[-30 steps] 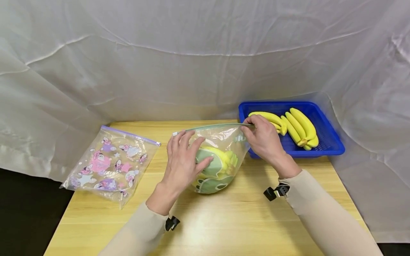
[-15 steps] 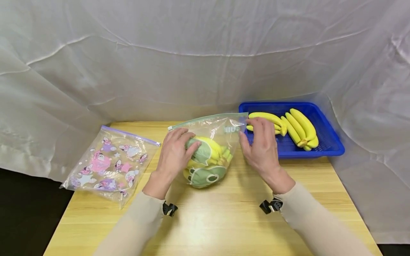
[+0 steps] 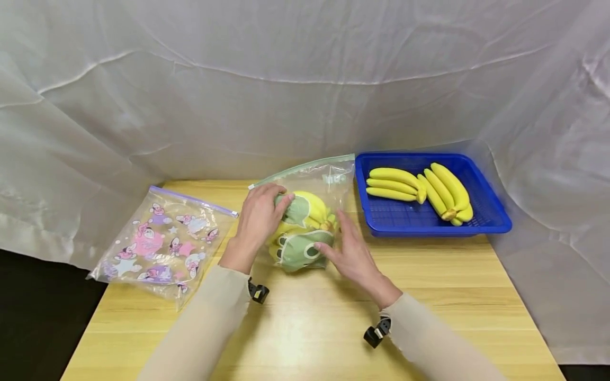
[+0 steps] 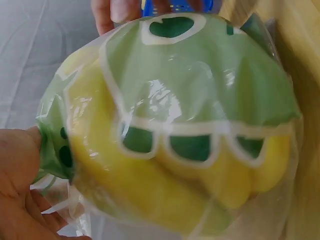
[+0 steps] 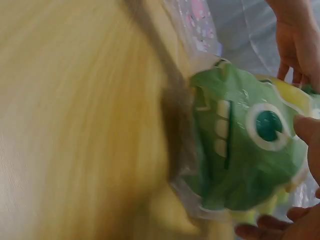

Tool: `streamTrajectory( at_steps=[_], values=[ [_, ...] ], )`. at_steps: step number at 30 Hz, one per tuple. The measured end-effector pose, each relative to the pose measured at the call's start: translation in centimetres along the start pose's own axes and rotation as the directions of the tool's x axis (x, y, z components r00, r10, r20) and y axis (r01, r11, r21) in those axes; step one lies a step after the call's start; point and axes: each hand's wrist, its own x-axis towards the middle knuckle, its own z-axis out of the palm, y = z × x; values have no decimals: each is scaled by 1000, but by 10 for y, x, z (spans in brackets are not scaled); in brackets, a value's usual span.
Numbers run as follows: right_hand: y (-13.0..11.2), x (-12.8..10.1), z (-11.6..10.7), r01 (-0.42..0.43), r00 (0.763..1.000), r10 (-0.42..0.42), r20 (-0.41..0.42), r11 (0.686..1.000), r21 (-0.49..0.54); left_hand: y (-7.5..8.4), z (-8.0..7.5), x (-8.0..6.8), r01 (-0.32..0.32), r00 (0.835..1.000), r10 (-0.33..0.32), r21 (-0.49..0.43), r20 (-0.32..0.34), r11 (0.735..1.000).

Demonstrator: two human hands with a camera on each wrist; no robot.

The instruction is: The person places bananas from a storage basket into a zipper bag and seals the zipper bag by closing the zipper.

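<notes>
Left hand (image 3: 258, 218) grip curled round bagged bananas (image 3: 305, 225), right hand (image 3: 351, 253) flat, fingers straight against bag.

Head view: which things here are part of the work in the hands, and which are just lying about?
In hand:
- green-printed zip bag with bananas inside, on the table
- left hand, gripping the bag's left side
- right hand, fingers against its lower right

Lying about:
- pink-printed zip bag, flat at the left
- blue basket with two banana bunches
- white backdrop sheet
</notes>
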Motion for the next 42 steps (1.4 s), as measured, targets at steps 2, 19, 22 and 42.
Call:
streamTrajectory(
  at_steps=[2,19,22,42],
  values=[
    [1,3,10,-41,999,41,10,998,46,-1,5,3,32,999,-30,-41,42,999],
    [7,15,0,-163,982,167,-93,985,50,-3,30,-14,355,886,-305,-87,348,931],
    [6,13,-8,-127,988,123,-89,990,-52,-3,30,-29,312,911,-283,-52,299,949],
    [-15,-14,13,246,964,-190,188,907,-342,0,37,-88,144,874,-120,-16,472,989]
  ],
)
